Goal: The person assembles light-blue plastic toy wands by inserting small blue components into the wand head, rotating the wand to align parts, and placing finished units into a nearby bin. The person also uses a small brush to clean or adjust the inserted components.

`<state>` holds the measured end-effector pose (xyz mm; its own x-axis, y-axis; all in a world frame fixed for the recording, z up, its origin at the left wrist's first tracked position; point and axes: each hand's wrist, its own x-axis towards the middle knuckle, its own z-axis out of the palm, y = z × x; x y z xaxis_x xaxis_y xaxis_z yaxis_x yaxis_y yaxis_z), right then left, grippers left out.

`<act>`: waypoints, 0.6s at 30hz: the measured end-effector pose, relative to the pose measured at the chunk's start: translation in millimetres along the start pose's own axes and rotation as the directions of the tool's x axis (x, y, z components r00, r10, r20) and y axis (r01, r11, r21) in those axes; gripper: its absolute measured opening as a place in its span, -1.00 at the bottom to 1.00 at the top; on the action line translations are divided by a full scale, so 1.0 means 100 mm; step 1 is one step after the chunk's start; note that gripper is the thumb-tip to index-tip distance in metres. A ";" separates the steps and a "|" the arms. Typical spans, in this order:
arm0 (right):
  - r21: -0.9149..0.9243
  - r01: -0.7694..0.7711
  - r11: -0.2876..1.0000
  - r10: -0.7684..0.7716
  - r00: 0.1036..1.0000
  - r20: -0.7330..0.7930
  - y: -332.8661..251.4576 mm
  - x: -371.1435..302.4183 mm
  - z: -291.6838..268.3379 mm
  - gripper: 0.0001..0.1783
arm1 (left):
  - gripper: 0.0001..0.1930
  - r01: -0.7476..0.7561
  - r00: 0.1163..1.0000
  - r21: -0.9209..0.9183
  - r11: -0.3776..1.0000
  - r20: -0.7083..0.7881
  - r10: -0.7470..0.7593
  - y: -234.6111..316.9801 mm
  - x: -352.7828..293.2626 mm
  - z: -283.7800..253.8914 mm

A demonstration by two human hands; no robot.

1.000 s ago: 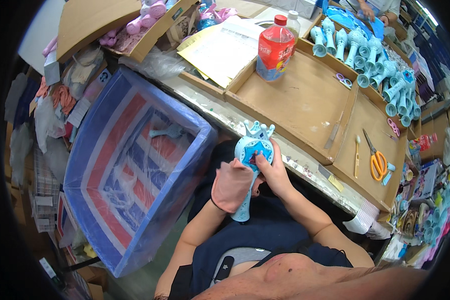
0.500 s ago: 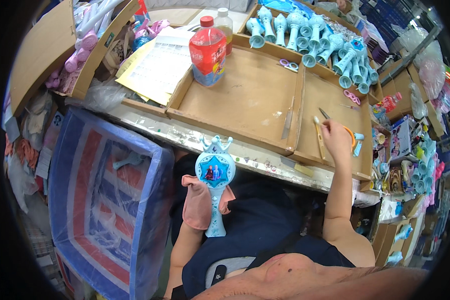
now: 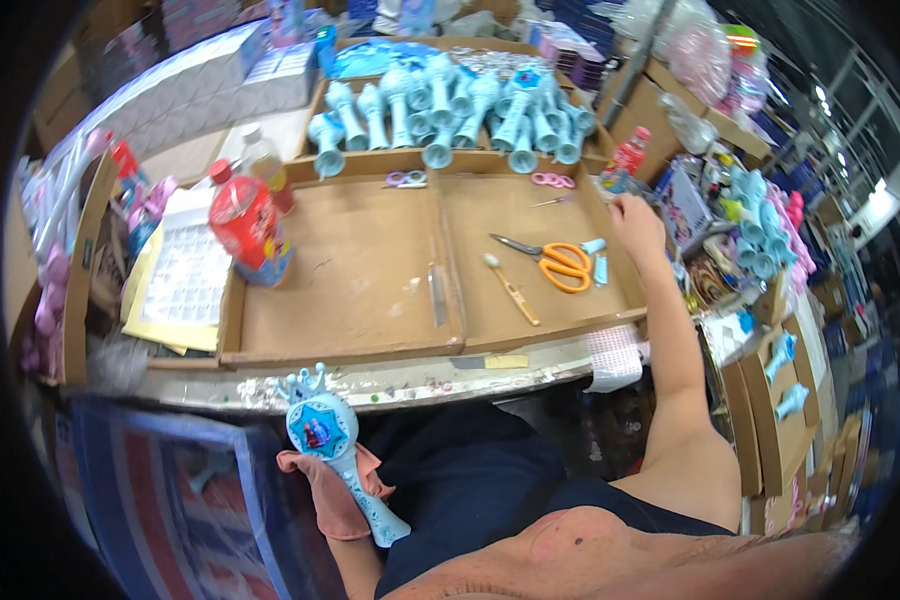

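A light blue toy wand (image 3: 325,428) with a crown top and a star-shaped picture panel leans in my left hand (image 3: 335,502). Salmon-pink cloth covers that hand, and its fingers are closed round the handle. My right hand (image 3: 638,222) is at the right edge of the cardboard tray (image 3: 350,350), beside a red-capped bottle (image 3: 626,160). Its fingers are curled, and whatever they hold is hidden. Left of that forearm lie orange-handled scissors (image 3: 568,268), a thin wooden-handled brush (image 3: 512,290) and small light blue pieces (image 3: 600,268).
Many light blue wand bodies (image 3: 440,95) crowd a box behind the tray. A large red bottle (image 3: 250,225) and a paler one (image 3: 267,170) stand at the tray's left, near paper sheets (image 3: 185,270). A plastic-lined blue-and-red crate (image 3: 170,480) is at lower left.
My right hand has left the scissors and brush and moved to the tray's right edge. The wand in my left hand has tilted leftward at its top. The view has swung right.
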<state>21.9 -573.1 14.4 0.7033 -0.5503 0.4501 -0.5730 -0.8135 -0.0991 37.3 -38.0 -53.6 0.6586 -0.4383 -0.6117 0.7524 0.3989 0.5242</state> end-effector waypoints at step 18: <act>-0.437 -0.288 0.852 0.103 0.911 -0.400 3.20 0.62 -0.10 -0.73 | -0.40 -0.527 0.849 0.674 0.518 0.382 0.365 -0.08 0.05 0.01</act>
<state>-122.3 -866.0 19.4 0.4133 -0.5093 0.7549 -0.8747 -0.4524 0.1737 34.5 -43.8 -60.0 0.8394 -0.5341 -0.1011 0.0527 -0.1051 0.9931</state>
